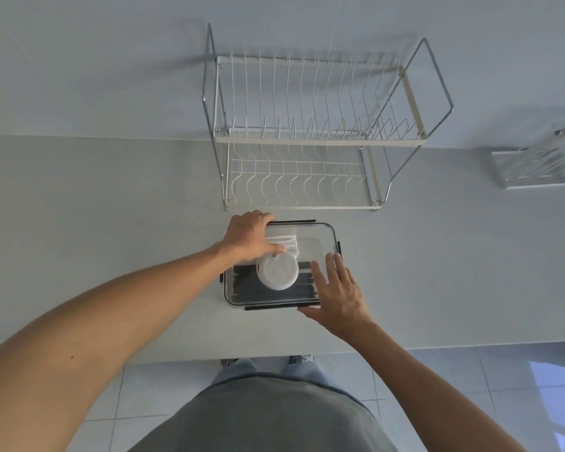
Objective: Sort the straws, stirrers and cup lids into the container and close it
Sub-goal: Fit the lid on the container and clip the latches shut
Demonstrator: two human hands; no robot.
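Observation:
A clear rectangular container (327,233) with black clasps sits on the white counter in front of me, its transparent cover lying on top. Through it I see round white cup lids (278,271), black straws or stirrers (242,285) along the near side and white wrapped pieces (286,241) at the far left. My left hand (250,234) rests on the container's far left corner, fingers curled over the edge. Flat on the near right corner lies my right hand (338,290), fingers spread, thumb by the front clasp (271,307).
A two-tier wire dish rack (307,138) stands just behind the container against the wall. A second white rack (535,164) is at the far right. The counter edge (177,355) runs close to my body, with tiled floor below.

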